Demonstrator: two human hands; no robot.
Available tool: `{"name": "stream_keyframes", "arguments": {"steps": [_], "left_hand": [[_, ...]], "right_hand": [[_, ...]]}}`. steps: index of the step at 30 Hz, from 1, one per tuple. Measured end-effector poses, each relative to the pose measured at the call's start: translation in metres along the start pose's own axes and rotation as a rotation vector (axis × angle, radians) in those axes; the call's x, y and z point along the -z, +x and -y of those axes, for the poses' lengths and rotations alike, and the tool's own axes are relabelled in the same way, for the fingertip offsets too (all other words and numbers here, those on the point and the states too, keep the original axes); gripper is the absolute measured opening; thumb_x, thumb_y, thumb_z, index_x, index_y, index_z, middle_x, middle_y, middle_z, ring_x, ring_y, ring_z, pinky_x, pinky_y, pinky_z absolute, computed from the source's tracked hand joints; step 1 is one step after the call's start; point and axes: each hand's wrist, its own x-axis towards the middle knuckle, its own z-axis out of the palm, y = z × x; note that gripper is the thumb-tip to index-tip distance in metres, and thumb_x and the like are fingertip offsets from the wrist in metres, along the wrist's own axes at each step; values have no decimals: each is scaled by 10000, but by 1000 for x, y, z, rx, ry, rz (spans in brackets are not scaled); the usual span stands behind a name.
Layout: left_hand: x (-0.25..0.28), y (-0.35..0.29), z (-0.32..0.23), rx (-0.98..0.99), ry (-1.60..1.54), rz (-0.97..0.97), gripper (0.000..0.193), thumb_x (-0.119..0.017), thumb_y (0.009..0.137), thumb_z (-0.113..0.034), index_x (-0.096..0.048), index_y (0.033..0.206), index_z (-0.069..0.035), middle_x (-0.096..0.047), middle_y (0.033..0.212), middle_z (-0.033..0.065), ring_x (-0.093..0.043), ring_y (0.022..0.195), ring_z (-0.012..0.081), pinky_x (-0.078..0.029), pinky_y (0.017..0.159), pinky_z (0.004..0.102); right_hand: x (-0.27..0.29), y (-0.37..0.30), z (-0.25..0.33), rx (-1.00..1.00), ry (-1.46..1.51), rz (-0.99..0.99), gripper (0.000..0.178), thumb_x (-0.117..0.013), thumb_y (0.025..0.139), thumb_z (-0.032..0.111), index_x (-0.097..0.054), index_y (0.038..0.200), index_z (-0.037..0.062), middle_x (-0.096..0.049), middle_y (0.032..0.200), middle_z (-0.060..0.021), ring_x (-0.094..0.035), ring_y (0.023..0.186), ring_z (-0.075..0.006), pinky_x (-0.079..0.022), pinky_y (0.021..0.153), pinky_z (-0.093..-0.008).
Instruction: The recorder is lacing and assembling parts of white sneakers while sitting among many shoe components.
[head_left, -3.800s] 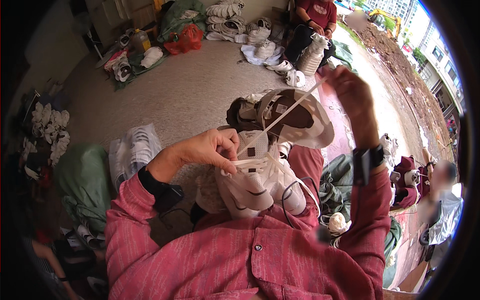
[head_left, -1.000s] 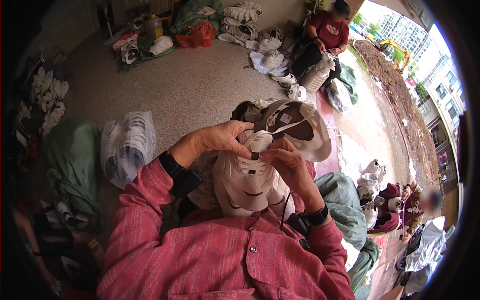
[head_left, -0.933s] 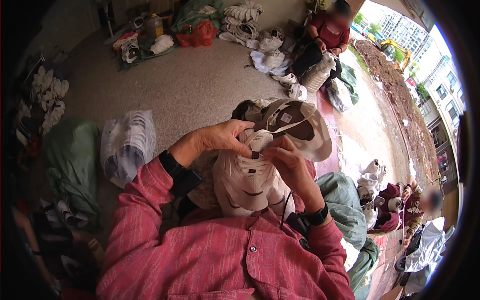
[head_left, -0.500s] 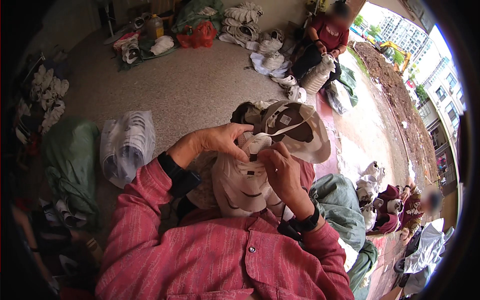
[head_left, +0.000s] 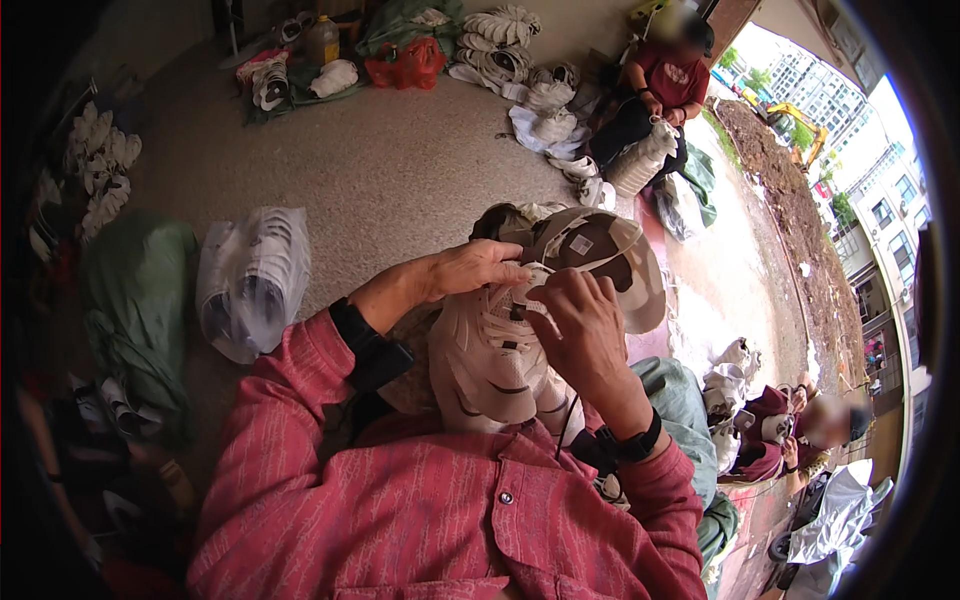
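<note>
A white shoe upper [head_left: 490, 365] with mesh and dark slits rests on a stack of similar uppers in my lap, toe toward me. My left hand [head_left: 460, 270] pinches its collar from the left, thumb and fingers closed near the lace holes. Over the lacing, my right hand [head_left: 590, 335] has its fingers bent, their tips at a thin white shoelace; the exact hold is partly hidden by the hand. Just beyond lie pale uppers with dark brown lining [head_left: 640, 275], opening upward, with white lace loops across them.
A clear bag of white uppers [head_left: 255, 285] and a green sack [head_left: 140, 310] stand at left. More uppers [head_left: 500, 50] are piled at the far wall beside a red plastic bag [head_left: 408, 65]. Two people [head_left: 665, 85] sit at right working on uppers. A grey-green sack [head_left: 675, 400] touches my right side.
My right hand has lifted slightly and turned, its back now over the lacing. My left hand has shifted a little to the right along the collar. The whole view has tilted slightly.
</note>
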Motion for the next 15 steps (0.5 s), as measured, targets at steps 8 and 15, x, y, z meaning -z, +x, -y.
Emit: {"name": "stream_keyframes", "arguments": {"steps": [8,15], "left_hand": [[-2,1,4,-45,-115,71,498,-587,956,-265,-454,1350,9,-590,1239,73,-553,1106,105,-444,974,270],[-9,12,8,-223,243,-179,310,-587,948,-171,-591,1232,-45,-665,1058,47,-612,944,108,-483,877,257]], "right_hand": [[-2,30,12,74,374,178,166,-575,908,164,-576,1026,48,-551,949,-99,-579,883,-192,-445,758,-324],[101,94,17,-187,1261,-45,238,-487,1024,230,-519,1043,-5,-653,873,-108,-662,726,-175,-529,675,-284]]}}
